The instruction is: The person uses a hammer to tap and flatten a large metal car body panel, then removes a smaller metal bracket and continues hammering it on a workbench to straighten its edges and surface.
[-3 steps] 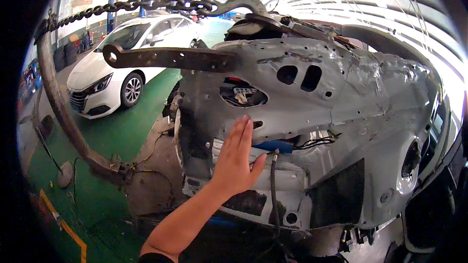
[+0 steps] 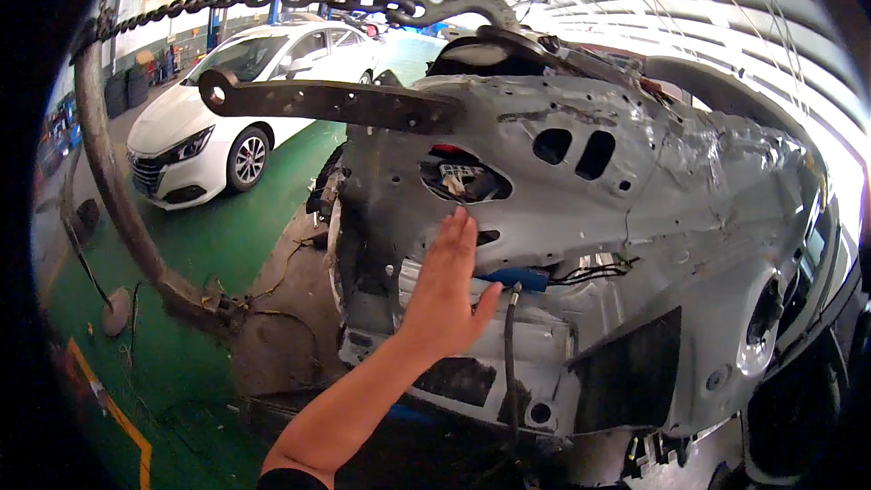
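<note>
Left hand [image 2: 442, 298] lay outstretched, grasping nothing, before grey panel [image 2: 567, 218], contact hidden; panel's oval opening [image 2: 493, 188] held indistinct pale pieces [image 2: 453, 182]; right hand: could not tell.

the panel [image 2: 558, 209] is grey, the cylinder [image 2: 524, 279] blue, the car [image 2: 177, 115] white.

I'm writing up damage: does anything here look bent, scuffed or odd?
Yes: the grey panel in front of the left hand looks crumpled and scuffed toward its upper right, its surface uneven and creased there, unlike the smooth bodywork of the white car at left.
</note>
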